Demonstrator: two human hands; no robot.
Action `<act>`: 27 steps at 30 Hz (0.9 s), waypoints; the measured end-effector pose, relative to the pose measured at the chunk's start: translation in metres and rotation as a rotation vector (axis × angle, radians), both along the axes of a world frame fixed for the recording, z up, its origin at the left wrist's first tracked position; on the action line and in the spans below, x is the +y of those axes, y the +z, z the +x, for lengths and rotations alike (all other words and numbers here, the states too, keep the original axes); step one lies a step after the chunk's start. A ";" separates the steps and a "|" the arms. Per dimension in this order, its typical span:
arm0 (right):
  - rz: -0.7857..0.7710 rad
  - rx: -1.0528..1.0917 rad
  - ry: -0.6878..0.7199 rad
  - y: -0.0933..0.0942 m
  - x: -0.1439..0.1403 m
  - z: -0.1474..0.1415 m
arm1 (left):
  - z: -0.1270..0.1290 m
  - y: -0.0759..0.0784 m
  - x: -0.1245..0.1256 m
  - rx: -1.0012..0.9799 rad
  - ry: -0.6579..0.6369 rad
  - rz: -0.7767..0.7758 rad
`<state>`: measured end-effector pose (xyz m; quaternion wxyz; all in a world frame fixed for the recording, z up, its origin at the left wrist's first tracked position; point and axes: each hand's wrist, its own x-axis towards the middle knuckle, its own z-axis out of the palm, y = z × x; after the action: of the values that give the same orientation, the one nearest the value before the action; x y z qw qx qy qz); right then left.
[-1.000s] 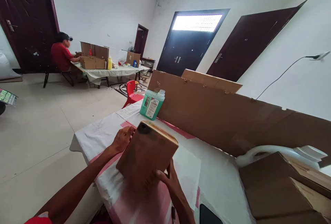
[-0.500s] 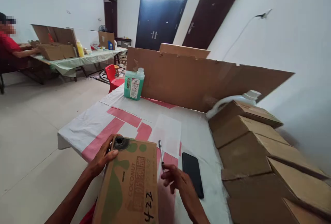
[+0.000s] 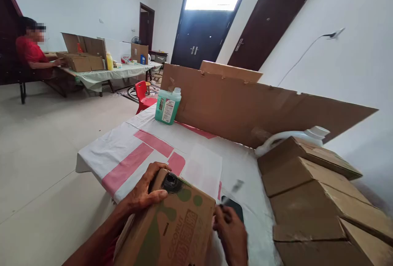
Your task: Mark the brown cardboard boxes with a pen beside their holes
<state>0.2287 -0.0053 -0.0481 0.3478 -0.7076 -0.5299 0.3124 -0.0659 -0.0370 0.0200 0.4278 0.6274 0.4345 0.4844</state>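
Observation:
My left hand grips the upper left edge of a brown cardboard box, thumb on its face and fingers over the far edge. The box is tilted, printed with green blotches and "COCONUT", with a black-ringed hole at its top corner. Beside the right edge of the box, my right hand is closed on a pen, which is smeared by motion. A black phone lies partly hidden behind the right hand. Beyond the box, a white sheet of paper rests on the table.
A bottle of green liquid stands at the far left of the cloth-covered table. A cardboard panel borders the back. Several stacked boxes and a white jug line the right. A person in red sits at another table.
My right hand has picked the pen up from the table and moved right with it. The box has shifted right and tilted. The camera view has turned slightly left.

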 end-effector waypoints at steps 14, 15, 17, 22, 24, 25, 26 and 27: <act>0.357 0.708 0.371 0.092 -0.053 -0.119 | -0.003 0.002 -0.010 0.057 -0.023 0.047; 0.353 0.691 0.396 0.091 -0.053 -0.118 | -0.003 0.002 -0.009 0.059 -0.023 0.052; 0.374 0.673 0.376 0.091 -0.052 -0.108 | -0.003 0.001 -0.009 0.059 -0.020 0.063; 0.357 0.503 0.143 0.090 -0.019 -0.059 | -0.007 -0.001 -0.014 0.040 -0.041 0.004; 0.315 0.273 0.059 0.078 0.001 -0.042 | -0.010 -0.002 -0.017 0.017 -0.047 -0.041; 0.269 0.109 0.055 0.068 0.009 -0.036 | -0.011 -0.003 -0.018 0.006 -0.048 -0.063; 0.195 -0.066 0.083 0.056 0.015 -0.033 | -0.013 -0.004 -0.019 -0.001 -0.049 -0.084; 0.126 -0.160 0.122 0.043 0.018 -0.032 | -0.015 -0.005 -0.019 -0.007 -0.049 -0.100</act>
<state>0.1965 0.0124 -0.0046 0.3285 -0.6734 -0.6168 0.2414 -0.0805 -0.0557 0.0153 0.4717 0.6139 0.4411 0.4540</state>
